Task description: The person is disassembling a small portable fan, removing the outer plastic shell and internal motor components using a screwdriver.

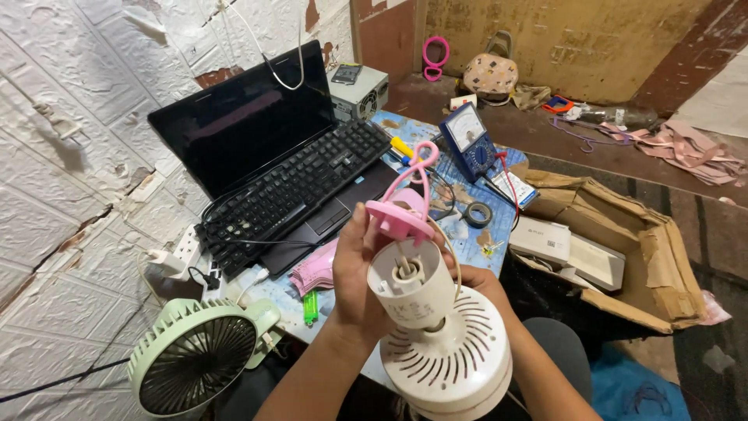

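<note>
hands up close to the camera, above the near edge of the counter [475, 234]. left hand [357, 277] wraps around the neck of a white bulb-shaped lamp housing [436, 327], grip closed on it, thumb side toward the lens. right hand [487, 282] sits behind the housing, mostly hidden; cannot tell whether its grip is closed. housing held tilted, slotted wide body low and toward the camera, narrow socket end up. pink cap with hook [405, 206] sits just off the socket end, joined to it by a thin wire; the thumb of the left hand touches its rim.

on the counter behind: black laptop [273, 156], open, screen dark; blue analog multimeter [471, 144]; roll of dark tape [477, 214]. pink plastic piece [315, 273] lies beside the laptop. green desk fan [195, 359] at lower left. open cardboard box [623, 249] to the right on the floor.
</note>
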